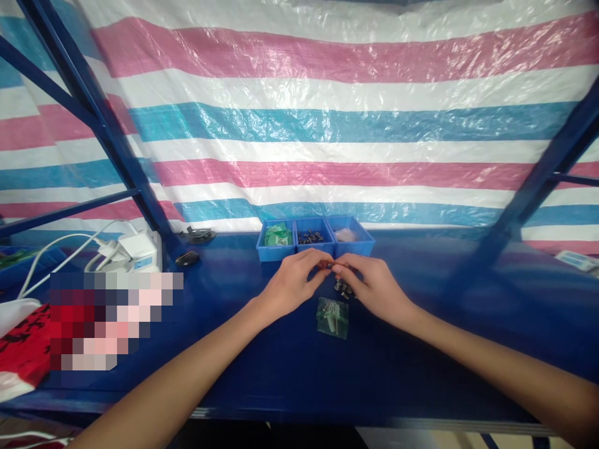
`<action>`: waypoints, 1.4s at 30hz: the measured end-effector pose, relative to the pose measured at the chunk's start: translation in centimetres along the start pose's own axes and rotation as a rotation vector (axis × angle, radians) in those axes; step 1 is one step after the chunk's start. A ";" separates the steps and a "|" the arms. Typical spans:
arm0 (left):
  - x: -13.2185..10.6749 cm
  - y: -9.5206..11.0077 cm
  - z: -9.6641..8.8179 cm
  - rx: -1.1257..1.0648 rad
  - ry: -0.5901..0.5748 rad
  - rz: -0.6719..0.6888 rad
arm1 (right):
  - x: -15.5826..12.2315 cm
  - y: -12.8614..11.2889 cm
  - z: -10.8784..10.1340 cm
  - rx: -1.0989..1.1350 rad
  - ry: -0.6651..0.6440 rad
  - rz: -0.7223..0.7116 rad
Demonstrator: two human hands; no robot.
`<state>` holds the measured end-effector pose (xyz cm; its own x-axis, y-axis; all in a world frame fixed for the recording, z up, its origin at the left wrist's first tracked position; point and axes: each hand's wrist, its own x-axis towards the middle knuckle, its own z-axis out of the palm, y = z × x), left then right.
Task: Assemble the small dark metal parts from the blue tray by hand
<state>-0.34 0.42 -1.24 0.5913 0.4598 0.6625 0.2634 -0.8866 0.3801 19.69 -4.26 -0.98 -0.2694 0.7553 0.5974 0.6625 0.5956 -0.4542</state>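
My left hand [294,284] and my right hand [372,288] meet fingertip to fingertip above the blue table [281,362], both pinched on a small dark part [330,266] too tiny to name. A few small dark metal parts [344,289] lie just beneath the fingers. A small clear green-tinted bag [332,317] holding pale pieces lies on the table between my wrists. Behind the hands stand three joined blue bins: the left bin [276,237] holds green bags, the middle bin [312,237] dark parts, the right bin [349,236] something pale.
A white power strip [135,252] with white cables sits at the left, with two dark round objects [188,258] beside it. Blue frame posts [116,143] rise at both sides. A striped tarp [327,125] closes the back. A red and white cloth [21,349] lies at the far left.
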 end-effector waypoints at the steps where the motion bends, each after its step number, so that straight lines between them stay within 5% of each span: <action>1: 0.0 -0.1 0.1 -0.007 0.004 -0.008 | 0.0 -0.1 0.0 -0.001 0.001 -0.009; 7: 0.1 -0.4 0.3 -0.162 0.050 -0.141 | 0.0 -0.1 -0.2 -0.017 0.044 -0.018; 11: 0.3 -0.2 0.1 -0.234 -0.018 -0.249 | 0.0 0.3 -0.1 -0.020 0.040 -0.054; 18: 0.4 0.3 0.0 -0.154 -0.079 -0.265 | -0.2 0.6 -0.5 -0.077 -0.009 -0.088; 24: 0.2 -0.8 -0.9 0.075 -0.018 -0.263 | 4.8 2.8 -0.6 -0.273 0.070 -0.131; 29: -0.1 -1.6 -1.1 0.306 -0.131 -0.168 | 8.6 3.6 0.3 -0.252 0.105 -0.055; 32: -0.3 -1.7 -0.9 0.382 -0.181 -0.096 | 6.8 2.6 -0.3 -0.210 0.036 -0.113; 35: -0.3 -1.7 -0.9 0.365 -0.191 -0.084 | 3.3 1.7 -1.5 -0.174 -0.205 -0.155; 38: -0.2 -1.6 -1.0 0.295 -0.211 -0.090 | 0.6 1.4 -2.3 -0.179 -0.305 -0.125; 42: -0.1 -1.6 -1.1 0.244 -0.233 -0.086 | -0.3 1.3 -2.0 -0.187 -0.400 -0.097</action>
<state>-1.65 1.84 -1.27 0.7096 0.5344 0.4592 0.4777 -0.8440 0.2440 22.07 -4.25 -0.45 -0.5609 0.7668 0.3121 0.7260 0.6367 -0.2599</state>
